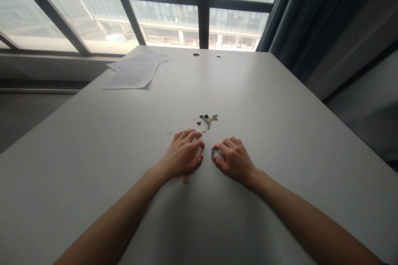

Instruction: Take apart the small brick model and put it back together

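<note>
My left hand (pixel 185 152) rests low over the white table (pixel 149 132), its thumb and forefinger closed round a small cream building brick (pixel 201 151). Beneath that hand, a tan strip (pixel 185 179) sticks out toward me; the rest of it is hidden. Across a narrow gap, my right hand (pixel 234 158) pinches a small grey studded building brick (pixel 213 152) between thumb and fingertips. Just beyond both hands lies a loose pile of small building bricks (pixel 209 120) in black, grey and cream.
Printed paper sheets (pixel 133 72) overlap at the table's far left edge. Two round cable holes, one on the left (pixel 195 54) and one on the right (pixel 219 56), are near the far edge. Behind stand windows and a dark blue curtain (pixel 289 16).
</note>
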The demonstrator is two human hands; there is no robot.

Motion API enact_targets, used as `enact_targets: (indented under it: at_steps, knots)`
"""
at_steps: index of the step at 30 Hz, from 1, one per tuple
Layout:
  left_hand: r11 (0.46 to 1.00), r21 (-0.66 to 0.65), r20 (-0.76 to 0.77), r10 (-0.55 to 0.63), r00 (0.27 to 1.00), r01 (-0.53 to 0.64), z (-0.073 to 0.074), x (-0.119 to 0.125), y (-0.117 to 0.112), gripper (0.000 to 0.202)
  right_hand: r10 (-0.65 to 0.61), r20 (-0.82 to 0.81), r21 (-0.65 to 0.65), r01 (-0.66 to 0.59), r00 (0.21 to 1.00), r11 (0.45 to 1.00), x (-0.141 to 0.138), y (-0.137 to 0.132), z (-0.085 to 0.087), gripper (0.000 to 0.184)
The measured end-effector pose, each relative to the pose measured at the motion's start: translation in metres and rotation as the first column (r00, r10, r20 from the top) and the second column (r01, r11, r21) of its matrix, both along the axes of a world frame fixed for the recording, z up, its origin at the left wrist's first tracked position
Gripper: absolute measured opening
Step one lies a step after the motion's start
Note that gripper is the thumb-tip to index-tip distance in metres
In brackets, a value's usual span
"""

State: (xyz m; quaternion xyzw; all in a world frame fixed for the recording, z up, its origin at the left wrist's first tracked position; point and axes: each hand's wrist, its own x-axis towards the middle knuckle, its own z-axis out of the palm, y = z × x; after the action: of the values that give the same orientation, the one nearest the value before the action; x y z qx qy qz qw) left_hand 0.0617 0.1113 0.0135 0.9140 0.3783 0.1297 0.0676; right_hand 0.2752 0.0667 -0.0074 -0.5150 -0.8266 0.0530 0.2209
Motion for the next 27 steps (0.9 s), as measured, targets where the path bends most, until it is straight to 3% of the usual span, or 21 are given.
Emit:
enact_targets:
  at_steps: [27]
  knots:
    - [0.998,0.060,0.015,0.026,1.000,-0.027,-0.0032,-0.0027,0.0017,0.015,-0.031,-0.043,-0.044,0.029,0.999,0.999,0.0018,0.0014,0.0008,0.024]
